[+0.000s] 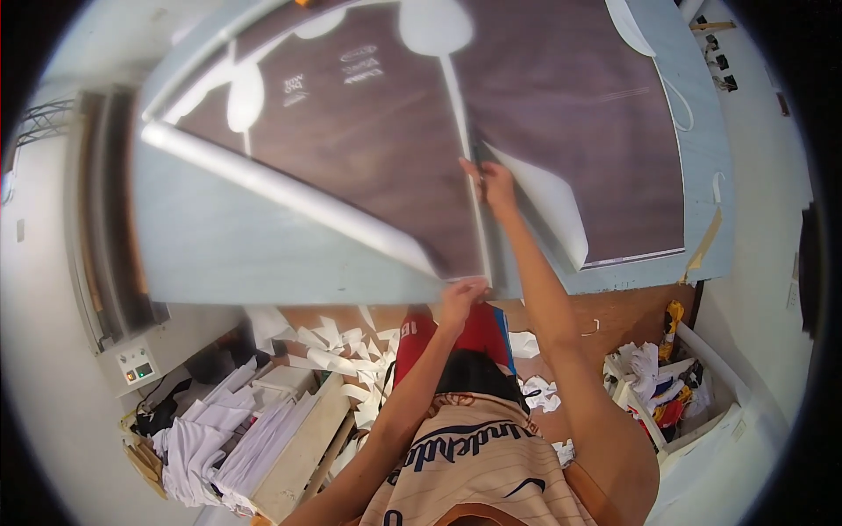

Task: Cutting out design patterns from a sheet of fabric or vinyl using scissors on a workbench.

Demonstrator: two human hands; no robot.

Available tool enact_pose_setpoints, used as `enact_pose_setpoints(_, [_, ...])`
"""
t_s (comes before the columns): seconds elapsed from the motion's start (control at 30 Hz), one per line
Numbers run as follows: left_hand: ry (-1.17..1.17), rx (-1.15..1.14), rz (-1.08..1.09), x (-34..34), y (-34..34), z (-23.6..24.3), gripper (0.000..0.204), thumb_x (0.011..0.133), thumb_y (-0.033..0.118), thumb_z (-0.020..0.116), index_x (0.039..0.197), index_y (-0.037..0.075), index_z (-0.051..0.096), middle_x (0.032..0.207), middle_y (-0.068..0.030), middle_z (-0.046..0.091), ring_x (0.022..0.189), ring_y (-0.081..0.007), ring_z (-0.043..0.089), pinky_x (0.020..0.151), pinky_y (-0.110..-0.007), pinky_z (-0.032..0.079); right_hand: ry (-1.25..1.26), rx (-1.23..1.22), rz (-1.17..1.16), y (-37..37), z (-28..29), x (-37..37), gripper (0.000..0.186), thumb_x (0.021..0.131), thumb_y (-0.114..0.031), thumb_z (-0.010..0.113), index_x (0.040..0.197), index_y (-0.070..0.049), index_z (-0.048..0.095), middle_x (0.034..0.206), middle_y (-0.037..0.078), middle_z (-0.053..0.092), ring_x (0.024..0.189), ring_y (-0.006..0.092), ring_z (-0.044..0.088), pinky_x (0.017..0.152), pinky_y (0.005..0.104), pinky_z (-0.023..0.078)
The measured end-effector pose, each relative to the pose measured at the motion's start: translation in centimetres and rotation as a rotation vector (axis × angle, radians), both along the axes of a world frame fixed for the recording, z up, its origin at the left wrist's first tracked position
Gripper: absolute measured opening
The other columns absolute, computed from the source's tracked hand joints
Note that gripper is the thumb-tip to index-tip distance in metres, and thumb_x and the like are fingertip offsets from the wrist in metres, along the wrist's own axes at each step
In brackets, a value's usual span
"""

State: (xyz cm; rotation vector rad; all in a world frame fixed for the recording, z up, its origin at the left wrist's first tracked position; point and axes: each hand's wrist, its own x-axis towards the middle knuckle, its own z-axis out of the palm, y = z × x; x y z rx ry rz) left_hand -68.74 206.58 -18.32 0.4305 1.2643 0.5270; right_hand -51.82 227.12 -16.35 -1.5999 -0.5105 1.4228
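Note:
A large printed sheet [377,167], dark brown with white gaps between its shapes, lies on the light blue table [228,245]. At the table's near edge, my left hand [463,300] pinches the lower edge of this sheet. Farther out, my right hand [493,186] is closed around a dark narrow tool that looks like scissors [478,147], at a white strip between two brown panels. Just right of that hand, a corner of the right panel [605,167] folds back and shows its white underside [554,197]. My fingers partly hide the tool.
A rolled white edge [289,188] of the sheet runs diagonally at left. Paper scraps [346,351] litter the floor below. White cloth [206,430] is piled at lower left, beside a machine with a control panel [136,366]. A box of cloth [671,386] stands at right.

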Motion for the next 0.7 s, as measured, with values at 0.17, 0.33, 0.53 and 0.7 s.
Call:
enact_pose_setpoints(0.17, [-0.027, 0.015, 0.011, 0.3, 0.0, -0.1, 0.021, 0.096, 0.009, 0.066, 0.114, 0.0, 0.071, 0.102, -0.0088, 0.074, 0.091, -0.0158, 0.07, 0.082, -0.028, 0.054, -0.006, 0.042, -0.019, 3.1, 0.1, 0.7, 0.051, 0.075, -0.048, 0.087, 0.062, -0.012, 0.052, 0.052, -0.003, 0.048, 0.04, 0.0069, 0.044, 0.041, 0.0246, 0.036])
enact_pose_setpoints(0.33, [-0.041, 0.019, 0.046, 0.0, -1.3, -0.3, 0.023, 0.096, 0.008, 0.066, 0.116, -0.002, 0.07, 0.103, -0.0081, 0.074, 0.091, -0.0153, 0.07, 0.083, -0.027, 0.054, 0.001, 0.041, -0.013, 5.6, 0.8, 0.4, 0.046, 0.08, -0.043, 0.084, 0.065, -0.013, 0.052, 0.054, -0.004, 0.048, 0.042, 0.0072, 0.045, 0.041, 0.0255, 0.035])
enact_pose_setpoints(0.53, [-0.046, 0.024, 0.024, 1.1, -1.3, 1.4, 0.022, 0.095, 0.006, 0.067, 0.114, -0.003, 0.071, 0.104, -0.0077, 0.074, 0.091, -0.0141, 0.07, 0.083, -0.025, 0.053, -0.026, 0.087, -0.039, 9.2, -0.4, 2.2, 0.058, 0.073, -0.051, 0.088, 0.054, -0.013, 0.048, 0.051, -0.002, 0.048, 0.039, 0.0084, 0.045, 0.04, 0.0254, 0.037])
enact_pose_setpoints(0.7, [-0.073, -0.009, 0.056, 0.6, -0.9, 1.5, 0.022, 0.095, 0.006, 0.068, 0.114, -0.004, 0.071, 0.105, -0.0095, 0.074, 0.092, -0.0162, 0.07, 0.085, -0.027, 0.055, -0.056, 0.128, -0.024, 13.0, -0.1, 2.3, 0.059, 0.072, -0.051, 0.088, 0.055, -0.012, 0.048, 0.051, -0.001, 0.049, 0.039, 0.0098, 0.047, 0.041, 0.0264, 0.039])
